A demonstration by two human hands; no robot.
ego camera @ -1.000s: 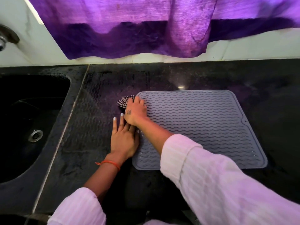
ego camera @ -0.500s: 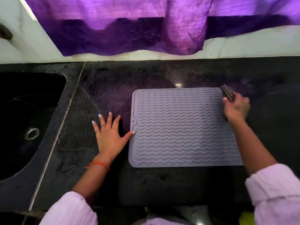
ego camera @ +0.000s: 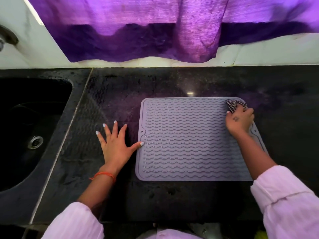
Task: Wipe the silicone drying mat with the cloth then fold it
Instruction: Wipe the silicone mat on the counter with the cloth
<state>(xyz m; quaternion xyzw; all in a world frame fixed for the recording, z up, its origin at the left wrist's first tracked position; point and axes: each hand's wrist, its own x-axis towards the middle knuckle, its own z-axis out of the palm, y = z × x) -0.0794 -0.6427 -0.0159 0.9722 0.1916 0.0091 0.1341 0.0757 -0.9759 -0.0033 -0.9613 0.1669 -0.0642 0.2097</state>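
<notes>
While the right hand (ego camera: 240,120) presses the bunched checked cloth (ego camera: 235,105) onto the far right corner of the silicone drying mat (ego camera: 186,140), its fingers curled round the fabric, the left hand (ego camera: 116,145) lies flat and spread on the black counter (ego camera: 112,94) with only its thumb tip against the mat's left edge. The mat lies flat, middle of the counter, well apart from the sink (ego camera: 32,128) at the left. To wipe well, I would drag the cloth along the wavy ribs rather than across them, row by row toward the near edge, keeping the thumb braced so the mat does not creep leftward. Bare counter shows on every side — widest behind and to the right — so strokes can run off the rim freely; the purple curtain (ego camera: 155,31) hangs over the back wall, seemingly above the counter, and the near counter edge sits just below the mat, leaving room enough for folding
</notes>
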